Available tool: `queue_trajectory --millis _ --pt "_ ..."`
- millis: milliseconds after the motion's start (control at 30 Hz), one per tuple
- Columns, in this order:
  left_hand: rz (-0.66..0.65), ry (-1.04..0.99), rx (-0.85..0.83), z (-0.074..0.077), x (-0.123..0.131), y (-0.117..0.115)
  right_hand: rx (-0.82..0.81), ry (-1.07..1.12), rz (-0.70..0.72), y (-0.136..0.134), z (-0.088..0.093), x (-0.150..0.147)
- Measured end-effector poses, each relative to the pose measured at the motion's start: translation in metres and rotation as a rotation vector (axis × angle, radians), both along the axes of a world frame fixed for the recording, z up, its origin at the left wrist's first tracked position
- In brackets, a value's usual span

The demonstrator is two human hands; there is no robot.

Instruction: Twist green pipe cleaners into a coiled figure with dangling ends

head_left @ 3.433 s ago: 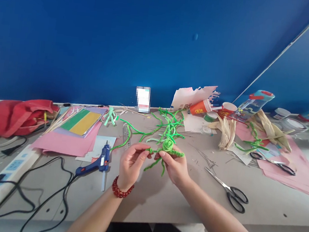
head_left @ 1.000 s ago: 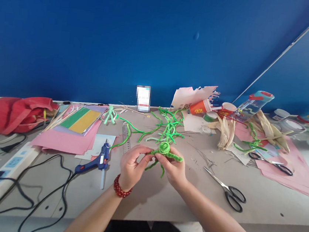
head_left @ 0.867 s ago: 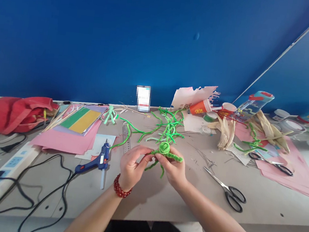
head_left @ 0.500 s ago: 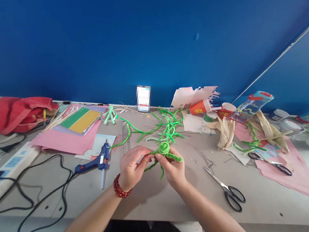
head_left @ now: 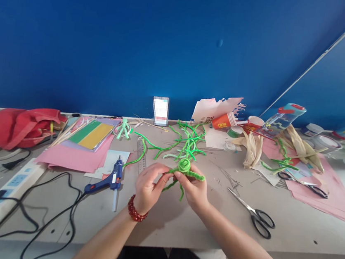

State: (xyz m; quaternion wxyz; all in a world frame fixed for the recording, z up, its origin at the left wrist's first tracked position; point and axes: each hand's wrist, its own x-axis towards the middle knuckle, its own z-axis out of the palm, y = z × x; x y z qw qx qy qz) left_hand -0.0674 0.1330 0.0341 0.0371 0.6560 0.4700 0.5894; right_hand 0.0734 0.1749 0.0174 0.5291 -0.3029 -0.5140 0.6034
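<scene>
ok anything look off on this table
The orange paper cup lies tipped on its side at the back of the table, and the paper sheet behind it has a ragged torn edge.

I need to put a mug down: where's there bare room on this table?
Best patch: the bare tabletop between the right hand and the scissors. A smaller one lies between the black cord and the left forearm. The back, around the green pipe cleaners and corn husks, is crowded.

left hand (head_left: 148,188), right hand (head_left: 192,188) closer together — green pipe-cleaner coil (head_left: 184,165) sitting lower
</scene>
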Motion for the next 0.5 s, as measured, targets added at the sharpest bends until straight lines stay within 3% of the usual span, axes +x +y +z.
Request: queue_trajectory --millis 300,500 --pt "-0.066 0.074 0.074 -0.0002 -0.0025 0.0024 -0.077 0.098 0.046 0.0009 -0.0035 -0.0007" --pt "0.011 0.149 0.126 0.0029 -0.0029 0.0022 -0.096 0.13 0.084 0.0004 0.0021 -0.0019"
